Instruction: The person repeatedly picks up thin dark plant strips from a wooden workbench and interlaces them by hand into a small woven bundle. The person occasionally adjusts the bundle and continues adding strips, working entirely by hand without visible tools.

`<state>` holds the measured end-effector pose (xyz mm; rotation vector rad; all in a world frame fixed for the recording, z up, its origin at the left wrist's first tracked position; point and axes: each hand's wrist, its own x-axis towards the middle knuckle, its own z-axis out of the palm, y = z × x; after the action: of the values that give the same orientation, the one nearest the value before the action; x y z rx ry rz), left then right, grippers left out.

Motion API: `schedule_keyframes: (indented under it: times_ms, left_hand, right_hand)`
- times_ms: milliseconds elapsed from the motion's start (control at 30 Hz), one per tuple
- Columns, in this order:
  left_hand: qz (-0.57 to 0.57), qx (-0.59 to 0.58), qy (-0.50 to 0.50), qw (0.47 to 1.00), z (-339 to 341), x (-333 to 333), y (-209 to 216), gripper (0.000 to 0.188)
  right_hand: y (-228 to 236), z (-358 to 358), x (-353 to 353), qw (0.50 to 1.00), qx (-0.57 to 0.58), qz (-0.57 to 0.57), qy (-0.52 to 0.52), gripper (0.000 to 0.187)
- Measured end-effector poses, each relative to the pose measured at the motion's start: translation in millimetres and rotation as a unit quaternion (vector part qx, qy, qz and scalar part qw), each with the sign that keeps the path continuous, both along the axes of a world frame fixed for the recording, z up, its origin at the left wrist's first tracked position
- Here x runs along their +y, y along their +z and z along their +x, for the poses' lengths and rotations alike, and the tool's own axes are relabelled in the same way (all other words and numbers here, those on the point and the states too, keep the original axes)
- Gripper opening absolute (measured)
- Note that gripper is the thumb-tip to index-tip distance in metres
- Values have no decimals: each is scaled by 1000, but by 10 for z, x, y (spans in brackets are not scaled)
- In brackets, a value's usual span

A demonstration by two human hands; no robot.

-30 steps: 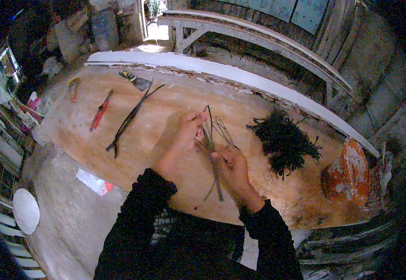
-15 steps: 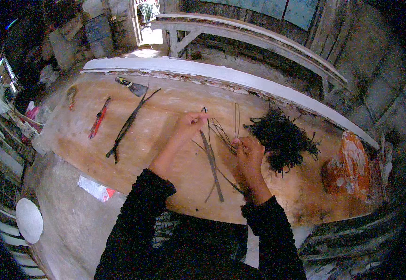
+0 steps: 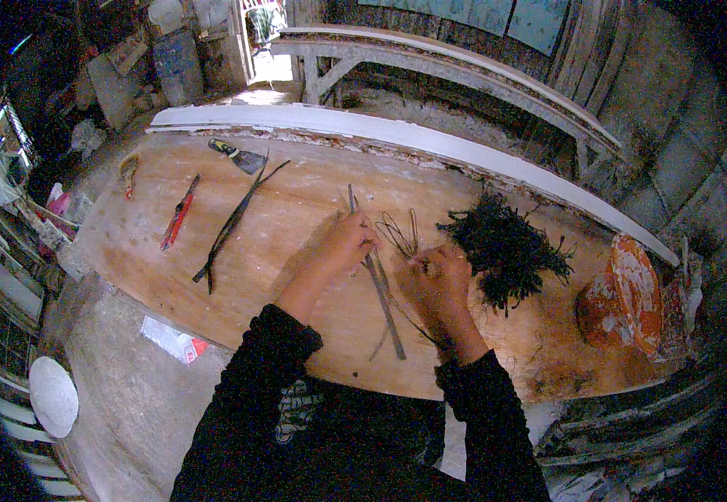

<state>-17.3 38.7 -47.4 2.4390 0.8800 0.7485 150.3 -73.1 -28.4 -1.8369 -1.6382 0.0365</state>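
My left hand (image 3: 352,236) is over the middle of the plywood table, its fingers closed in a pinch. A thin dark strip (image 3: 386,308) passes at its fingertips, with one end showing beyond the hand and the other slanting toward the near edge. To its right, my right hand (image 3: 440,274) grips a thin wire bent into several narrow loops (image 3: 401,232), which fan out beyond the fingers. A longer thin strand trails below this hand toward the wrist. Just right of it lies a heap of short black pieces (image 3: 507,247).
Left on the table (image 3: 313,188) lie more dark strips (image 3: 234,219), a putty knife (image 3: 240,156), a red-handled tool (image 3: 178,219) and a small curved object (image 3: 129,176). An orange, white-smeared container (image 3: 622,297) stands right. A white board (image 3: 321,121) runs along the far edge.
My left hand has come slightly nearer and right, and a strip end now shows beyond it. The wire loops at my right hand have shifted left and sit lower, closer together.
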Motion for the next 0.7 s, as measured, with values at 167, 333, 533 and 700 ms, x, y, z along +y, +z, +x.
schedule_keyframes:
  times_ms: [167,333,533,700]
  left_hand:
    - [114,-73,3,991,38,-46,104,9]
    - [252,-135,19,958,56,-136,241,12]
    - [316,-202,108,921,103,-283,395,13]
    - [333,-177,179,909,-22,-172,412,13]
  right_hand:
    - [77,-189,-70,992,-20,56,113,20]
    - [-61,-267,-92,839,500,-92,192,22]
    - [-14,-251,-144,753,606,-167,193,20]
    - [22,-204,-166,723,652,-154,170,16]
